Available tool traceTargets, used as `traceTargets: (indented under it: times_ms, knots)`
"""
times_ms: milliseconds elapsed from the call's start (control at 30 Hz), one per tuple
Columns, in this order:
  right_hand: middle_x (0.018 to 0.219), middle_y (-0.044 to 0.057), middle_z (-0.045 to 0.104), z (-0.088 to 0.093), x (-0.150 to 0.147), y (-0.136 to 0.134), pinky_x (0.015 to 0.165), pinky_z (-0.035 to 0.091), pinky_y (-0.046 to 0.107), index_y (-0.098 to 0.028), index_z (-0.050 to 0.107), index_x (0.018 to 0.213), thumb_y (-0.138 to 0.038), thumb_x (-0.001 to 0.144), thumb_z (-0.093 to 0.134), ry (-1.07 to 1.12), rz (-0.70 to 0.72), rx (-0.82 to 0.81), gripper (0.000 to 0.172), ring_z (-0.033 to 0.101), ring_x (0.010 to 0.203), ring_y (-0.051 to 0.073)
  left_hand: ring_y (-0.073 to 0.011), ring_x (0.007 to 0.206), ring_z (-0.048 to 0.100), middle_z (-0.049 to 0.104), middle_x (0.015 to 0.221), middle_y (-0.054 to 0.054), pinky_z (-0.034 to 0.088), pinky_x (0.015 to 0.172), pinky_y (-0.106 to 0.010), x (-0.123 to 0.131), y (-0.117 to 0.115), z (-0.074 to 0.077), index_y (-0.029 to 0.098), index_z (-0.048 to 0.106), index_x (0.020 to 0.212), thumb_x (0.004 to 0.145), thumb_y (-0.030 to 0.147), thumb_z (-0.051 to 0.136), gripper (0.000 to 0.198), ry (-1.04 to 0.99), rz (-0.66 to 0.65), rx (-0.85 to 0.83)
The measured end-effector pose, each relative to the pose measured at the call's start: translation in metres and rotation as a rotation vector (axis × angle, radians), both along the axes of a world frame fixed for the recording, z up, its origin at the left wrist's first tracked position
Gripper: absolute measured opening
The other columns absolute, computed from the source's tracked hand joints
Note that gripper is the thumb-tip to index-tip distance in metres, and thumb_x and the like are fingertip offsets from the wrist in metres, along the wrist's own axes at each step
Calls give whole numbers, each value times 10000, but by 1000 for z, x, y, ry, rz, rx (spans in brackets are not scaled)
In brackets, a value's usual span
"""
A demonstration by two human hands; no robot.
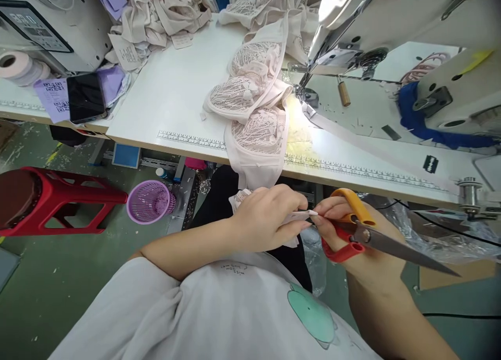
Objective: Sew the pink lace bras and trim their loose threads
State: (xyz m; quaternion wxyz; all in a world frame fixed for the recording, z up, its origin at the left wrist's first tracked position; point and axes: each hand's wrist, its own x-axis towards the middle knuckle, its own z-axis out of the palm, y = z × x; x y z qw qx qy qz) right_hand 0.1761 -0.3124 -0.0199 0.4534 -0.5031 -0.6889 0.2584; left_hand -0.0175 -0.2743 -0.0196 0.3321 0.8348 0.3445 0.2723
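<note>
Over my lap, my left hand (270, 216) pinches a pale pink strip of the bra (256, 130) between thumb and fingers. Opposite it, my right hand (352, 235) pinches the strip's end with its fingertips. A pair of scissors (403, 248) with orange and red handles hangs on my right hand, its blades pointing away to the right. The lace bra cups run from the table edge back to the sewing machine needle area (303, 88). Part of the garment is hidden beneath my left hand.
A sewing machine (391, 15) occupies the right side of the white table (176, 104). Bras (156, 15) are heaped at the back. A phone (86, 96) lies at left; a razor blade (430, 164) lies at right. Below stand a purple basket (151, 203) and a red stool (78, 198).
</note>
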Motion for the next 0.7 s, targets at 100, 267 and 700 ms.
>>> traceTargets:
  times_ms: [100, 267, 700]
  knots:
    - [832, 28, 639, -1, -1, -3, 684, 532, 380, -274, 548, 836, -238, 875, 673, -30, -54, -14, 136, 641, 790, 204, -206, 954, 629, 672, 941, -77, 465, 817, -339, 2, -2, -7, 197, 561, 918, 998, 418, 411, 279, -74, 27, 69]
    - [855, 23, 644, -3, 1, -5, 820, 536, 423, -269, 576, 851, -236, 870, 684, 8, -21, -31, 115, 643, 807, 201, -201, 885, 649, 700, 942, -60, 494, 799, -336, 2, 0, -3, 183, 612, 950, 903, 456, 597, 277, -12, 99, -156]
    - [768, 18, 662, 12, 4, 23, 610, 574, 297, -240, 594, 792, -325, 856, 734, 205, 226, -269, 175, 647, 689, 167, -122, 671, 561, 633, 702, -3, 371, 625, -244, 0, 11, 6, 164, 620, 668, 931, 281, 516, 306, 9, -110, -306]
